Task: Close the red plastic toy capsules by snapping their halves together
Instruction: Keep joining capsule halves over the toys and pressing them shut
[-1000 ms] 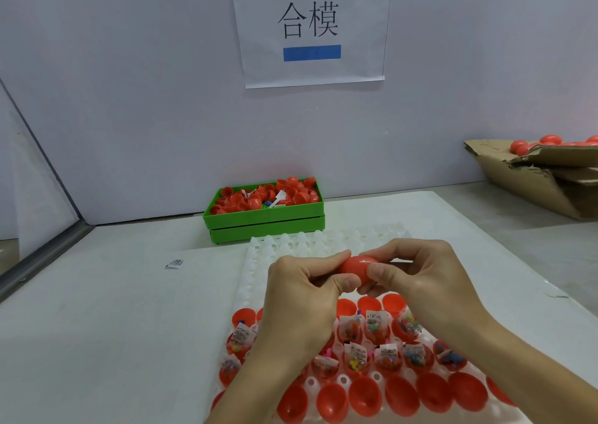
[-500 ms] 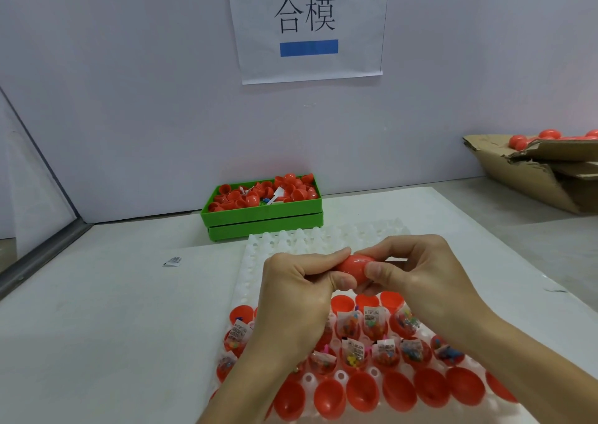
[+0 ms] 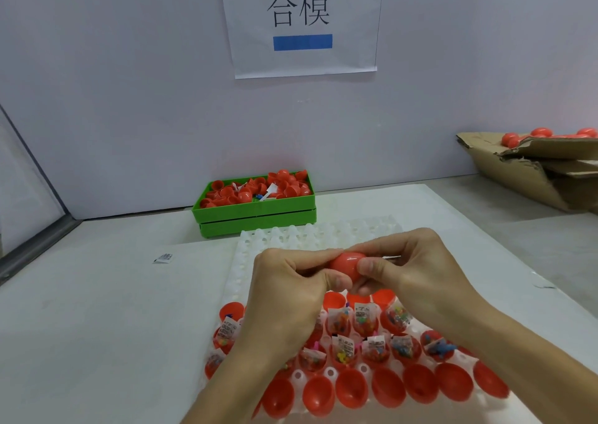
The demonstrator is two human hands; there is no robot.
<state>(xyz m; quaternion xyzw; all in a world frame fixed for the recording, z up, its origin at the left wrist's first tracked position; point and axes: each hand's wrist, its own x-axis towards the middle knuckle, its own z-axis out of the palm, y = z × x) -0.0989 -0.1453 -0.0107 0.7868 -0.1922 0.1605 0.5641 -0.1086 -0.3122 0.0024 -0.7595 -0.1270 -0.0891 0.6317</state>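
1. The left hand [image 3: 288, 281] and the right hand [image 3: 407, 268] meet above the white tray [image 3: 291, 232] and hold one red capsule [image 3: 347, 263] between them, in the air.
2. The fingers of both hands are curled narrow around the capsule: the left thumb and forefinger pinch its left end, and the right thumb [image 3: 372, 266] presses on its right side.
3. I judge that the step in hand is the snapping of this capsule. A small white slip [image 3: 393, 257] shows beside the right fingers; I cannot tell if it sticks out of the seam, and the seam itself is hidden.
4. In the tray below, filled halves [image 3: 401, 346] with small toy packets wait open, and a near row of empty halves [image 3: 388, 391] lies in front of them.
5. The next move calls for an even squeeze along the capsule axis until the halves lock. After that the closed capsule must go somewhere, perhaps to the cardboard box [image 3: 530, 177] at the right, where closed ones lie.
6. A green box [image 3: 255, 211] of loose halves stands on the tabletop [image 3: 97, 310] behind the tray.
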